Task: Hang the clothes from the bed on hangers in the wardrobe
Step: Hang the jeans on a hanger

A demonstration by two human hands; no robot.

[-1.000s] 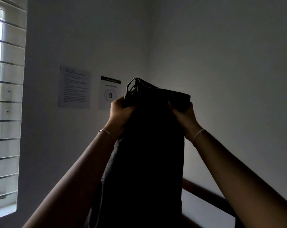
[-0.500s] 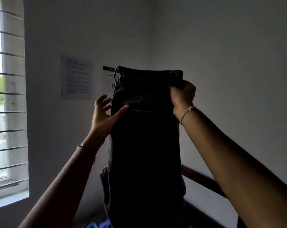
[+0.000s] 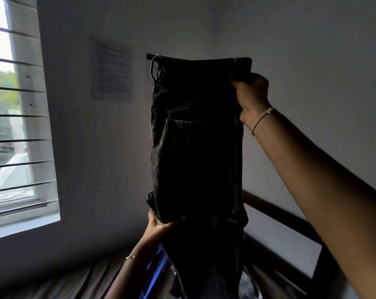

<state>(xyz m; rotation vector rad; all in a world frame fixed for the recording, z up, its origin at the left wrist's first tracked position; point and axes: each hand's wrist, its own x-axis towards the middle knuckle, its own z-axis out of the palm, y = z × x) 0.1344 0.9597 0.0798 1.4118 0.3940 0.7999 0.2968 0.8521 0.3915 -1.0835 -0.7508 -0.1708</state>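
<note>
Fingers of right hand (image 3: 250, 98) curled, clamped on waistband corner of jeans (image 3: 195, 137). Fingers of left hand (image 3: 161, 225) closed on lower fold, thumb in front. Jeans hang upright, high above bed (image 3: 74, 281); legs run down toward bed, ends hidden. Blue garment (image 3: 154, 275) on bed, just beside legs.

Risk, my judgement: one-corner hold, heavy denim, so waistband can sag or slip. Trailing legs can drag blue garment off bed. Wardrobe and hanger not in view.

head-worn view, facing wall (image 3: 96, 147), jeans (image 3: 195, 147) close ahead
</note>
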